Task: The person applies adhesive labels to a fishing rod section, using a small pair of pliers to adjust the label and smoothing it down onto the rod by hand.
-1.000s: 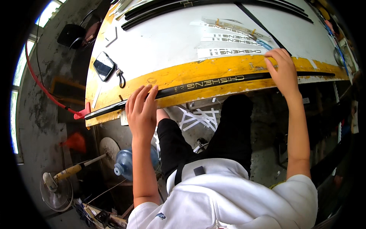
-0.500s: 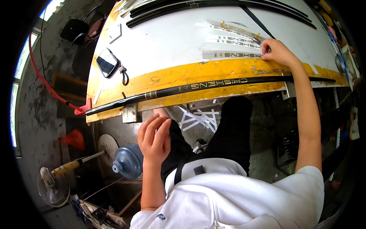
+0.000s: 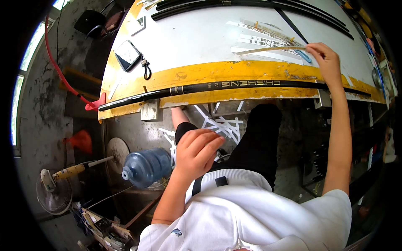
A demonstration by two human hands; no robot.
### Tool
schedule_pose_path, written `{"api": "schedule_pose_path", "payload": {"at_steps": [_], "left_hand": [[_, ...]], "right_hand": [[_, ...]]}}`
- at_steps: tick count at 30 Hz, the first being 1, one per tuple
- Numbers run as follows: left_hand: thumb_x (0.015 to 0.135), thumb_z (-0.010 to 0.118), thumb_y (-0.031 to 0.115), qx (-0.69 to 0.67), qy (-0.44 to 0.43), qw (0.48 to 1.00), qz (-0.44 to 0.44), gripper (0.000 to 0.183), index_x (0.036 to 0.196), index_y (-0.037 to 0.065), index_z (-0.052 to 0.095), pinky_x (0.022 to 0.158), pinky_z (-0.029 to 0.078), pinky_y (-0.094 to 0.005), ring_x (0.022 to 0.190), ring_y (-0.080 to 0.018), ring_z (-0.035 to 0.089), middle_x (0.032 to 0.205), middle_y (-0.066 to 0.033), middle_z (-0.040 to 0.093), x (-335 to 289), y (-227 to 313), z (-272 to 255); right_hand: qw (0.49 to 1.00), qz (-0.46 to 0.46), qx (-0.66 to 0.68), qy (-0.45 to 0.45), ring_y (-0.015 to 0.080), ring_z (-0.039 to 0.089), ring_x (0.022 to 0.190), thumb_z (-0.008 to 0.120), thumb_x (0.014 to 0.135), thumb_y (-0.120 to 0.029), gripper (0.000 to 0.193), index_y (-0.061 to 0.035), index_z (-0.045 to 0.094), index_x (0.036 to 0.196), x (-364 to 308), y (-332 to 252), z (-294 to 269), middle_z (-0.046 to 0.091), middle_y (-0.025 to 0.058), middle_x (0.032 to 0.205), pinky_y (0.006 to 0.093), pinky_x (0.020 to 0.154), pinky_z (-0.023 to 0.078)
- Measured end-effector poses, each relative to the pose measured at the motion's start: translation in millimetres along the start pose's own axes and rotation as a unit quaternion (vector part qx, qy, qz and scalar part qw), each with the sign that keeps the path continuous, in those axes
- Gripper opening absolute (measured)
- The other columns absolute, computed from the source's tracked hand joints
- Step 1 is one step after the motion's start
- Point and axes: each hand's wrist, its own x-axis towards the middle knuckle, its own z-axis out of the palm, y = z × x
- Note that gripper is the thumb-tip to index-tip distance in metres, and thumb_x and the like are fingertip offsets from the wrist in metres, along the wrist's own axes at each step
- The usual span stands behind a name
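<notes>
Above the table's right half, my right hand (image 3: 325, 60) pinches the end of a narrow lettered decal strip (image 3: 274, 49). The strip is raised and tilted edge-on, stretching left over several pale decal strips (image 3: 261, 38) with gold lettering. Low in front of my body is my left hand (image 3: 197, 150), its fingers bent and pressed together; whether they hold anything is hidden. A long black tapered rod (image 3: 238, 85) with gold lettering lies along the near table edge, resting on metal blocks (image 3: 150, 110). My right forearm passes over its right part.
Several black rods (image 3: 251, 5) lie across the far side of the white-and-yellow table (image 3: 188, 48). A phone (image 3: 127, 55) with a strap is at left, beside a red clamp-like piece (image 3: 97, 103). Below are a blue water jug (image 3: 146, 167), a fan (image 3: 54, 192) and scattered white strips (image 3: 224, 127).
My right hand has lifted one decal strip off the table by its right end. My left hand has moved right, nearer my lap. The view has shifted slightly.
</notes>
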Motion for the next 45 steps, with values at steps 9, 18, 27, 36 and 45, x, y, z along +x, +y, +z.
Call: {"api": "schedule_pose_path", "payload": {"at_steps": [9,18,27,36,45], "left_hand": [[0.079,0.077,0.033,-0.615,-0.009,0.772,-0.157,0.097,0.149,0.000,0.019,0.108,0.034,-0.0411,0.137,-0.0301,0.034,0.153,-0.0159,0.025,9.2,51.3,16.0],[0.103,0.039,0.021,-0.767,0.164,0.551,-0.284,0.049,0.142,-0.006,0.031,0.111,0.032,-0.0413,0.135,-0.0266,0.038,0.150,-0.0165,0.030,16.0,73.5,-3.5],[0.102,0.044,0.020,-0.762,0.169,0.558,-0.283,0.053,0.149,0.005,0.024,0.107,0.038,-0.0354,0.129,-0.0207,0.045,0.143,-0.0150,0.043,-5.2,77.9,-5.2],[0.101,0.042,0.010,-0.716,0.197,0.604,-0.289,0.052,0.149,0.005,0.023,0.100,0.041,-0.0278,0.128,-0.0181,0.046,0.142,-0.0105,0.043,-20.7,86.4,-2.7],[0.100,0.043,0.010,-0.695,0.222,0.625,-0.278,0.027,0.127,0.004,0.042,0.107,0.039,-0.0427,0.132,-0.0284,0.043,0.139,-0.0181,0.044,-24.2,85.2,3.0]], "right_hand": [[0.916,-0.109,0.294,-0.249,0.0208,0.066,0.082,0.060,0.081,0.005,0.024,-0.0002,0.070,0.103,-87.1,-170.2,3.8,0.068,0.0115,0.093,0.0295,0.076,0.052],[0.938,-0.070,0.321,-0.109,0.0143,0.054,0.062,0.066,0.077,0.008,0.032,-0.0030,0.067,0.107,-136.1,-197.9,48.1,0.064,0.0072,0.084,0.0242,0.055,0.043],[0.956,-0.200,0.208,-0.059,0.0206,0.057,0.068,0.068,0.079,0.006,0.026,0.0009,0.067,0.104,-152.5,-221.7,57.4,0.061,0.0106,0.081,0.0279,0.060,0.047],[0.954,-0.285,0.071,-0.053,0.0206,0.051,0.075,0.072,0.073,0.005,0.045,0.0001,0.065,0.117,-168.1,-216.0,67.0,0.049,0.0061,0.085,0.0302,0.063,0.045],[0.939,-0.330,0.094,0.016,0.0231,0.055,0.068,0.073,0.063,0.009,0.032,0.0023,0.067,0.093,-165.1,-218.5,70.1,0.055,0.0081,0.082,0.0314,0.057,0.046]]}}
